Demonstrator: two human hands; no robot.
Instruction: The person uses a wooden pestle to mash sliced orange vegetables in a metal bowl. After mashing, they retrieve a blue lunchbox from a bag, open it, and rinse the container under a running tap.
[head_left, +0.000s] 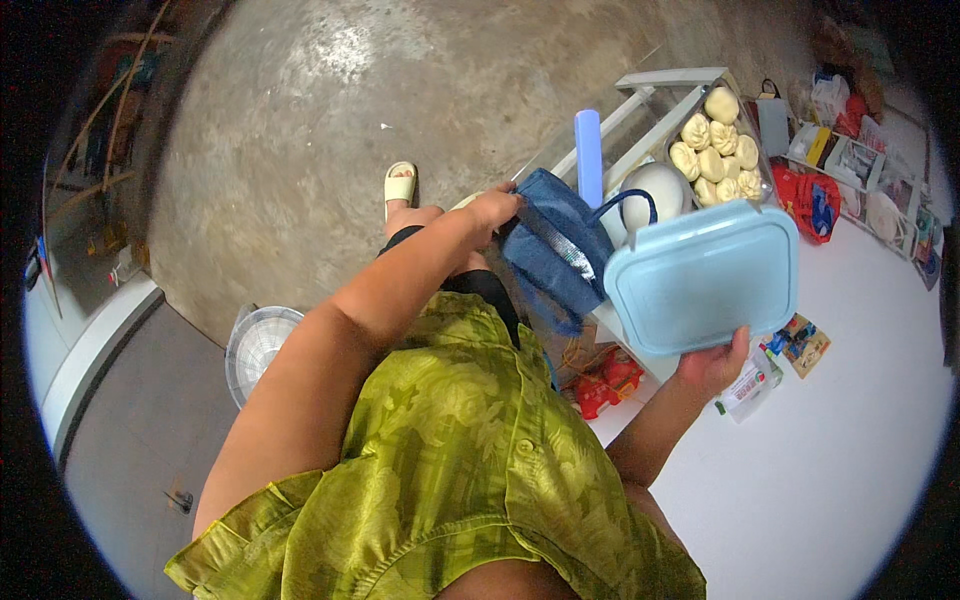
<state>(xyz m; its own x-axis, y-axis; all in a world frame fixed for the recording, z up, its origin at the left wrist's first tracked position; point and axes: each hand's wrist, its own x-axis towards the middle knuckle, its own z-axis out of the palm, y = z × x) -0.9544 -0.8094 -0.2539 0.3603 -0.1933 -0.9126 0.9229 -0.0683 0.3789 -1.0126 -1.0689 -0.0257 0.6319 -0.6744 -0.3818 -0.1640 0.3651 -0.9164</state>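
My left hand (493, 210) is closed on the edge of a dark blue fabric lunch bag (548, 235) with a silvery lining. The bag hangs tilted, its mouth gaping and one handle loop sticking out to the right. To its right, my right hand (712, 365) grips a light blue food container with a lid (705, 275) from its near edge. This container is held up beside the bag, apart from my left hand. Most of my right fingers are hidden beneath it.
Beyond the container, a tray holds several pale buns (715, 150). A blue-violet long box (589, 158) and a white rounded object (655, 195) lie near it. Small packets (750, 385) rest on the white tabletop (800, 480). A white mesh bin (260, 345) stands on the floor at left.
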